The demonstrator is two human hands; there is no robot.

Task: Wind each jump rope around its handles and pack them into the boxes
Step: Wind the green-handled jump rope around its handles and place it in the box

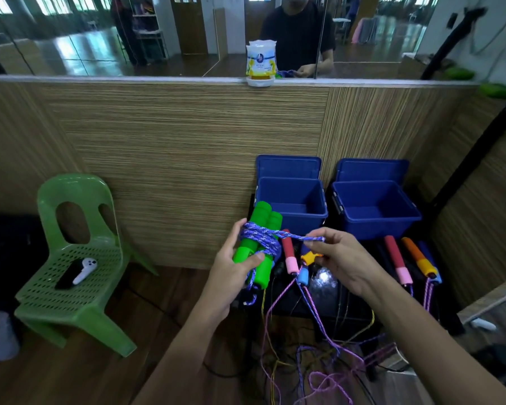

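Note:
My left hand (231,267) grips two green handles (263,223) held side by side, with blue-purple rope (260,238) wound around their middle. My right hand (338,255) pinches the loose end of that rope (313,238), drawn taut to the right of the handles. Two open blue boxes (292,211) (374,220) stand behind on a black table, both showing bare insides. More ropes lie in front of them: a red-and-pink handle (289,255), another red-and-pink one (396,263), an orange one (418,257). Their cords hang off the table edge to the floor (319,361).
A green plastic chair (70,258) stands at the left with a white controller (85,270) on its seat. A wood-panelled wall with a mirror above rises behind the boxes; a white packet (260,61) sits on its ledge. A black pole (479,153) leans at the right.

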